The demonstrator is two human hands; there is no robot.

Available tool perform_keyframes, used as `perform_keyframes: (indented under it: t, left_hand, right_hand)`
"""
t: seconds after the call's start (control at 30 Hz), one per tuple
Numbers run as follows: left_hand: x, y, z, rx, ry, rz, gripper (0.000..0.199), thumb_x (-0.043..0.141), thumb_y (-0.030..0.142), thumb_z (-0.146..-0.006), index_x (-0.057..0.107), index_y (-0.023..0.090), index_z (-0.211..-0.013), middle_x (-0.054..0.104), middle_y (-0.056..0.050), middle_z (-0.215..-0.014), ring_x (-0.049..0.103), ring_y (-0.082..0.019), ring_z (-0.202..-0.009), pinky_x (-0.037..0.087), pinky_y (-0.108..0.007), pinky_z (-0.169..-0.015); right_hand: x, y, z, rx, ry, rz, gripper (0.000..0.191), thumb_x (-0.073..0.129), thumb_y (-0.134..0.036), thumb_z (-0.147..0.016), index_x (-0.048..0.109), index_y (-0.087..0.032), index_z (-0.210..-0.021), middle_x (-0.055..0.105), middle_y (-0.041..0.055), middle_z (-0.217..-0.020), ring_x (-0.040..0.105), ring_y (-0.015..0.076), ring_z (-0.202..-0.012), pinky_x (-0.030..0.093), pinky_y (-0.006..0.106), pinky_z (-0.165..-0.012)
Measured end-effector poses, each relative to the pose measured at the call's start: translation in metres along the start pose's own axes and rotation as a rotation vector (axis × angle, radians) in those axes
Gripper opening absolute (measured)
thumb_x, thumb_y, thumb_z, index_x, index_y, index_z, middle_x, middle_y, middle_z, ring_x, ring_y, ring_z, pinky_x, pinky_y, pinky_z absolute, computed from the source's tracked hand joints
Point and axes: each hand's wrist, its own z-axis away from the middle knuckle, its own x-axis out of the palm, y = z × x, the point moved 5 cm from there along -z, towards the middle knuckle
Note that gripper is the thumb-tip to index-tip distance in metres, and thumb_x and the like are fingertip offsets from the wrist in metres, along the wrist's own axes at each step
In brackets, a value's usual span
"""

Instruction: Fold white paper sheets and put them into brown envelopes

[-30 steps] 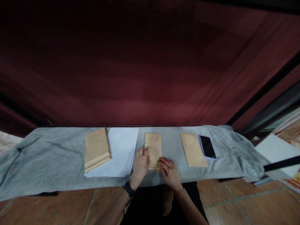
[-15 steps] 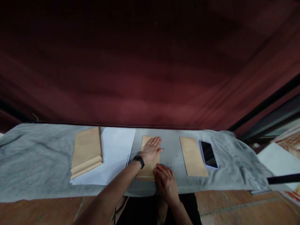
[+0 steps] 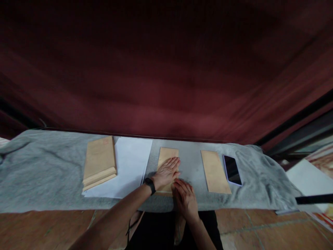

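Note:
A brown paper envelope (image 3: 168,152) lies upright in front of me on the grey cloth. My left hand (image 3: 166,172) is stretched flat across its middle, fingers together, with a dark band on the wrist. At the envelope's lower right edge, my right hand (image 3: 186,199) has its fingers curved over the paper; its thumb is hidden. The fingertips of the right hand are close beside the left hand. Another brown envelope (image 3: 215,172) lies flat to the right, apart from both hands.
On the left, a thick stack of brown envelopes (image 3: 100,158) partly overlaps white paper sheets (image 3: 134,159). A phone (image 3: 232,170) in a lilac case lies at the right. The grey cloth (image 3: 52,170) covers the bench; a dark red surface (image 3: 166,104) rises behind it.
My left hand has slid down the envelope toward me, uncovering more of its top and coming nearer the right hand. The right hand stays at the lower edge. The view has shifted slightly.

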Motion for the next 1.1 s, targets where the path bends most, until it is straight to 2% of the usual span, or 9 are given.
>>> perform_keyframes:
  t: [0.17, 0.43, 0.7, 0.77, 0.87, 1.0, 1.1]
  left_hand:
    - [-0.002, 0.010, 0.012, 0.004, -0.017, -0.003, 0.056, 0.036, 0.040, -0.102, 0.037, 0.013, -0.151, 0.033, -0.012, -0.161, 0.023, -0.020, -0.152, 0.015, -0.039, -0.124]
    - [-0.009, 0.026, 0.033, 0.003, -0.028, 0.026, 0.053, 0.033, 0.037, -0.103, 0.039, 0.015, -0.150, 0.037, -0.012, -0.159, 0.029, -0.020, -0.149, 0.020, -0.040, -0.123]
    - [-0.011, 0.042, 0.068, 0.088, -0.053, -0.031, 0.056, 0.031, 0.042, -0.105, 0.032, 0.015, -0.154, 0.038, -0.012, -0.158, 0.033, -0.021, -0.148, 0.022, -0.041, -0.123]
    - [-0.012, 0.048, 0.078, 0.104, -0.037, -0.050, 0.057, 0.033, 0.043, -0.104, 0.031, 0.015, -0.154, 0.040, -0.012, -0.158, 0.035, -0.021, -0.147, 0.024, -0.040, -0.122]
    - [-0.016, 0.058, 0.091, 0.105, -0.001, -0.063, 0.057, 0.040, 0.043, -0.102, 0.035, 0.016, -0.152, 0.043, -0.012, -0.156, 0.038, -0.022, -0.145, 0.027, -0.039, -0.121]
    - [-0.021, 0.067, 0.105, 0.103, 0.043, -0.081, 0.054, 0.045, 0.040, -0.101, 0.040, 0.017, -0.149, 0.048, -0.011, -0.152, 0.042, -0.022, -0.142, 0.030, -0.039, -0.120]
    - [-0.022, 0.069, 0.111, 0.130, 0.051, -0.086, 0.055, 0.048, 0.038, -0.100, 0.038, 0.020, -0.151, 0.047, -0.008, -0.153, 0.042, -0.021, -0.142, 0.030, -0.039, -0.121]
  right_hand:
    - [0.000, 0.002, 0.001, 0.012, 0.023, -0.042, 0.034, 0.044, -0.022, -0.099, 0.062, -0.026, -0.128, 0.067, 0.0067, -0.126, 0.060, 0.0223, -0.118, 0.046, 0.042, -0.101]
    - [0.000, 0.011, 0.004, 0.108, 0.065, -0.138, 0.029, 0.039, -0.024, -0.101, 0.067, -0.025, -0.108, 0.070, 0.0057, -0.110, 0.063, 0.0202, -0.106, 0.046, 0.039, -0.098]
    - [0.000, 0.013, 0.004, 0.137, 0.130, -0.222, 0.028, 0.040, -0.024, -0.099, 0.067, -0.023, -0.092, 0.072, 0.0049, -0.101, 0.065, 0.0195, -0.098, 0.049, 0.038, -0.094]
    - [0.000, 0.017, 0.001, 0.128, 0.126, -0.223, 0.029, 0.039, -0.024, -0.099, 0.068, -0.023, -0.098, 0.073, 0.0056, -0.102, 0.066, 0.0198, -0.099, 0.050, 0.039, -0.094]
    - [0.001, 0.023, -0.012, 0.078, 0.089, -0.170, 0.034, 0.038, -0.025, -0.100, 0.067, -0.022, -0.118, 0.070, 0.0096, -0.121, 0.063, 0.0218, -0.115, 0.048, 0.042, -0.101]
    - [0.011, 0.028, -0.042, -0.030, -0.050, 0.017, 0.043, 0.036, -0.028, -0.103, 0.056, -0.018, -0.140, 0.059, 0.0109, -0.143, 0.052, 0.0220, -0.134, 0.037, 0.045, -0.114]
    - [0.022, 0.035, -0.066, -0.007, -0.064, 0.184, 0.047, 0.033, -0.030, -0.104, 0.049, -0.017, -0.146, 0.051, 0.0098, -0.150, 0.046, 0.0220, -0.140, 0.031, 0.045, -0.118]
